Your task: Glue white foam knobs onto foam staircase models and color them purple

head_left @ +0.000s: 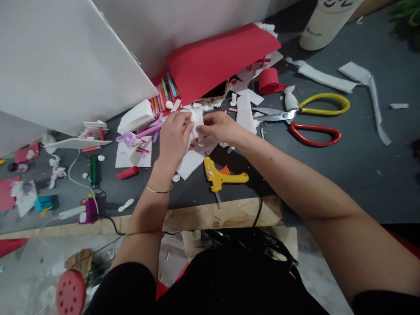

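My left hand (176, 134) has its fingers curled against the left side of a small white paper piece (198, 118). From the other side, the thumb and fingers of my right hand (220, 127) pinch the same piece near its edge. Below both hands lies a white paper sheet (190, 165), with small red bits on it partly hidden by my fingers. A yellow glue gun (216, 175) rests on the table just in front of the sheet, its nozzle pointing toward it.
Scissors (288, 115) with one yellow and one red handle lie to the right. Behind my hands, a large red sheet (219, 61) leans over paper scraps. A white cup (324, 26) stands at the back right, and a purple power adapter (88, 211) sits near the left front edge.
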Demonstrator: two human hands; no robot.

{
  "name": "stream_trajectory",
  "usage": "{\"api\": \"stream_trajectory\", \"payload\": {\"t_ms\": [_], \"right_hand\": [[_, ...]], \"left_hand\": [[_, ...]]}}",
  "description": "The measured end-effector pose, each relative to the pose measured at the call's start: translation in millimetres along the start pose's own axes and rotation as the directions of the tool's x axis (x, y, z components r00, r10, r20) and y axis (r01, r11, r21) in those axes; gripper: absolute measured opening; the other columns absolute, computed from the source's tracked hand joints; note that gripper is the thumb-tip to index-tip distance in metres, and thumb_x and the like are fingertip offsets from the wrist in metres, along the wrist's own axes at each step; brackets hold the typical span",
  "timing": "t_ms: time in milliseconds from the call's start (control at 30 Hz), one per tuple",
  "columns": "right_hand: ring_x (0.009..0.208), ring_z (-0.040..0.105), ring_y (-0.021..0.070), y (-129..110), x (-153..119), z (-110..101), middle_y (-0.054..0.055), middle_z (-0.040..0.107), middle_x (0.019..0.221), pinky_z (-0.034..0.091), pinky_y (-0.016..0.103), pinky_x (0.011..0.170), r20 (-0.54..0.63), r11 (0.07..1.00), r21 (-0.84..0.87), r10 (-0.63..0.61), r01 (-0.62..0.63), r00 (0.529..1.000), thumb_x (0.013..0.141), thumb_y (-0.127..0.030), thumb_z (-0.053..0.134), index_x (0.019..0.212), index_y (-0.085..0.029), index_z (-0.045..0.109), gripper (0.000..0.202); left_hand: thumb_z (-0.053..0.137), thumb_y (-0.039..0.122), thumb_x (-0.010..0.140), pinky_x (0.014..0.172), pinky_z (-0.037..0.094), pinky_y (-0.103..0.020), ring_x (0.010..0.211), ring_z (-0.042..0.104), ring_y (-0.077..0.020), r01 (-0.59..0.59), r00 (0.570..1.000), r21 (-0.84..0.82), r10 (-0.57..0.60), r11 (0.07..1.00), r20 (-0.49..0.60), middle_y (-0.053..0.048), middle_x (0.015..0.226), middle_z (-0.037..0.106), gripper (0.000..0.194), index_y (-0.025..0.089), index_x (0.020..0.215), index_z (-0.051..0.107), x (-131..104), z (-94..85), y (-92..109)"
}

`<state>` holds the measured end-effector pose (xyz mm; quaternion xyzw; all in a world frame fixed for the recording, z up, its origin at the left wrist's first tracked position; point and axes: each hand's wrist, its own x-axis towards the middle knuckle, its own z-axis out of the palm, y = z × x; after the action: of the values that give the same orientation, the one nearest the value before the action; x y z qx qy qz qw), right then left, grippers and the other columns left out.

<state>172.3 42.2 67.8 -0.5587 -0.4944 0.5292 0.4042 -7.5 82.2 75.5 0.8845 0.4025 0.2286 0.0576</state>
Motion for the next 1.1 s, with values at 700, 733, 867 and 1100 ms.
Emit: {"api": "stream_trajectory", "payload": {"t_ms": [700,733,867,1100], "right_hand": [[0.056,0.044,0.0092,2.4,-0.1,0.7,-0.006,0.048,0.055,0.031,0.025,0.056,0.016,1.000,0.025,0.009,-0.010,1.000,0.084,-0.010,0.064,0.063,-0.019,0.056,0.024],[0.056,0.045,0.0093,3.5,0.0,1.2,-0.006,0.050,0.056,0.032,0.025,0.056,0.016,0.999,0.043,0.010,-0.010,1.000,0.084,-0.010,0.063,0.064,-0.018,0.056,0.023],[0.057,0.044,0.0092,8.3,1.2,1.8,-0.006,0.052,0.058,0.031,0.026,0.057,0.011,0.998,0.054,-0.012,0.012,1.000,0.083,-0.011,0.063,0.064,-0.019,0.057,0.022],[0.058,0.040,0.0096,12.6,2.5,0.3,-0.007,0.045,0.057,0.027,0.027,0.058,0.015,0.998,0.015,-0.054,0.054,0.998,0.082,-0.017,0.066,0.062,-0.020,0.054,0.024]], "left_hand": [[0.039,0.043,0.110,0.110,0.054,-0.046,0.123,0.066,-0.0257,0.012,0.997,0.003,-0.011,1.000,-0.077,-0.009,0.125,0.073,0.033,0.030,0.120,0.068,3.6,-7.0,-9.7],[0.038,0.044,0.110,0.112,0.052,-0.047,0.126,0.065,-0.0260,0.005,0.998,0.012,-0.005,1.000,-0.070,-0.008,0.127,0.074,0.036,0.029,0.122,0.068,4.8,-7.4,-11.6],[0.040,0.051,0.109,0.116,0.048,-0.051,0.128,0.066,-0.0280,-0.027,1.000,0.044,0.027,0.999,0.007,-0.007,0.134,0.075,0.043,0.026,0.128,0.070,9.8,-2.7,-15.7],[0.053,0.053,0.104,0.110,0.051,-0.053,0.120,0.070,-0.0294,-0.018,1.000,0.019,0.018,1.000,0.020,-0.005,0.121,0.081,0.035,0.031,0.116,0.077,12.1,4.6,-12.5]]}}
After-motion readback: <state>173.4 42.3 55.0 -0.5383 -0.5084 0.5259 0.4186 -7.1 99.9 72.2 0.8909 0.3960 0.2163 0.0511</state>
